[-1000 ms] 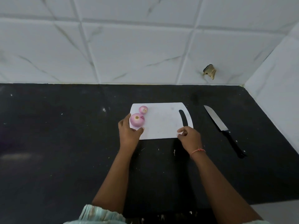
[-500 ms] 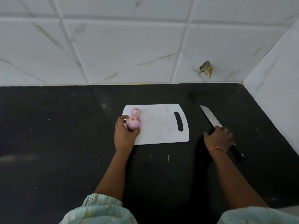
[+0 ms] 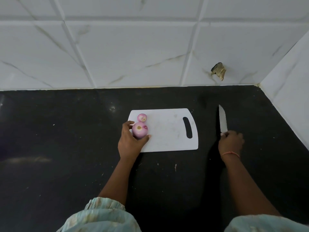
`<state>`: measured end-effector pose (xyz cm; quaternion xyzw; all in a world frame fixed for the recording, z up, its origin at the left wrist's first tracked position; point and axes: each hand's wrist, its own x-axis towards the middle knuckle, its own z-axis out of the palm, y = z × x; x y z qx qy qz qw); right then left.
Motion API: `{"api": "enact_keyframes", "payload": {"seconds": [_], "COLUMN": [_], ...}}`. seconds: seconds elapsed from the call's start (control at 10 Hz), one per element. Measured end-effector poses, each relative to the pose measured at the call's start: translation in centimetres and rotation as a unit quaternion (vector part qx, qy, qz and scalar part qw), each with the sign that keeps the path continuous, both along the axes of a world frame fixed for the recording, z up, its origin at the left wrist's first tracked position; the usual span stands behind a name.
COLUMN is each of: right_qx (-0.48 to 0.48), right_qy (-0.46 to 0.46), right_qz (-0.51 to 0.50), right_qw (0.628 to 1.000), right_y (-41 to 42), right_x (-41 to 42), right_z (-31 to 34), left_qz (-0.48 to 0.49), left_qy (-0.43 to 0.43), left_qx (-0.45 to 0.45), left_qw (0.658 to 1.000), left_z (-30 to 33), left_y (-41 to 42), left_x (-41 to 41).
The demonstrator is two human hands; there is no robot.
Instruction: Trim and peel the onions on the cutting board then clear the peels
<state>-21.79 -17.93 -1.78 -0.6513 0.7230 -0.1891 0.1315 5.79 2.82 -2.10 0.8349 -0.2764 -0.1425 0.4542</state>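
Left hand on the larger onion, right hand on the knife, both at the white cutting board.

Left hand (image 3: 129, 141): fingers curled round the larger onion (image 3: 139, 129), thumb tip at its near right side, forefinger hooked over its far left; the onion sits on the board's left part, cut end up. Smaller onion (image 3: 142, 117) lies just behind it, touching or nearly so, near the far-left corner of the cutting board (image 3: 168, 131). Right hand (image 3: 231, 142): fingers closed round the knife (image 3: 222, 120) at the handle, which the hand hides; bare blade points away toward the wall, off the board to its right, over the black countertop (image 3: 66, 148). Whether the blade rests on the counter or is lifted, cannot tell. Board's handle slot faces right. Thin orange thread on right wrist. Pale green sleeves at bottom edge. White marbled wall tiles (image 3: 133, 47) behind, one chipped spot (image 3: 218, 71) low on the right.
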Motion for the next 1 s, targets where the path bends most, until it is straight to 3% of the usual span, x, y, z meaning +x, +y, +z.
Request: {"api": "enact_keyframes", "payload": {"seconds": [0.2,0.4,0.6,0.9,1.0], "right_qx": [0.0,-0.017,0.02,0.048,0.074], "right_qy": [-0.137,-0.14,-0.055,-0.11,-0.13], "right_qz": [0.094,0.268,0.296,0.302,0.285], "right_qw": [0.986,0.953,0.954,0.946,0.947], "right_y": [3.1,8.2,9.9,9.9,9.8], "right_x": [6.6,11.9,12.3,11.5,11.2], "right_z": [1.8,1.9,0.2,0.7,1.1], "left_qz": [-0.007,-0.009,-0.015,-0.017,0.01], "left_qy": [-0.022,-0.041,-0.03,-0.01,0.05], "left_qx": [0.003,0.009,0.004,-0.007,-0.017], "left_qw": [1.0,0.999,0.999,1.0,0.999], "left_z": [0.0,-0.4,-0.4,-0.4,0.3], "left_y": [0.1,0.2,0.4,0.6,0.6], "left_x": [-0.3,-0.4,-0.2,-0.5,-0.5]}}
